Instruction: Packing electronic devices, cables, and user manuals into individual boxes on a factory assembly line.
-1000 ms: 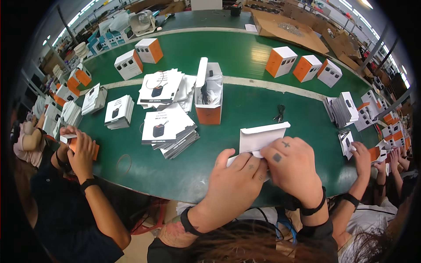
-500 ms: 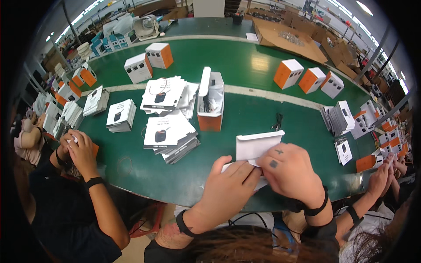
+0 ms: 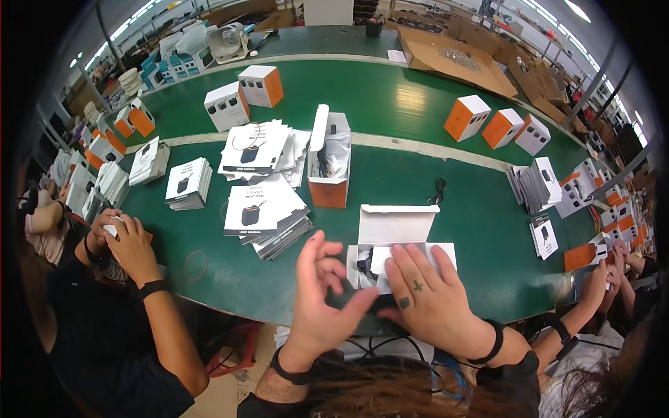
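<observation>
Bag (image 3: 339, 155) and cable (image 3: 323, 164) are held in the tall box (image 3: 327, 196). Left hand (image 3: 322, 299) is half spread, nothing seen pinched. Rightward and beyond is set the open box (image 3: 396, 224), long axis left-right; dark item (image 3: 364, 265) and white card (image 3: 380, 260) are contained, card partly covered by the nearer right hand (image 3: 431, 292), fingers flat.

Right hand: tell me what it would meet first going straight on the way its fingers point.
Most likely the raised white lid of the open box under the right hand; depth is unclear, so the hand might pass above the lid's edge.
</observation>
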Motion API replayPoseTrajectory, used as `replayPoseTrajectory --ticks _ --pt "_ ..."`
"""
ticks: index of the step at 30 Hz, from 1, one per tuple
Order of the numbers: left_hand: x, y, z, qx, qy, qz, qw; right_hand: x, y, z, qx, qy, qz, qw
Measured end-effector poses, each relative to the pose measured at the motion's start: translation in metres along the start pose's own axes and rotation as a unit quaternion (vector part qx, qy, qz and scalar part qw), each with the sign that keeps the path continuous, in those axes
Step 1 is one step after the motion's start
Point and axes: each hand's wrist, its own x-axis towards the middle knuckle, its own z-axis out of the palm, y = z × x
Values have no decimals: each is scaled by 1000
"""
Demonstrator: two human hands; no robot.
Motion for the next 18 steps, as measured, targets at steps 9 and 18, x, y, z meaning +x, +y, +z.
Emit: replayPoseTrajectory --ticks 9,18 --pt "22 -11 23 126 -10 124 984 8 16 30 86 181 3 980" --pt "24 -1 -1 -30 -155 14 987 21 16 11 194 140 101 966"
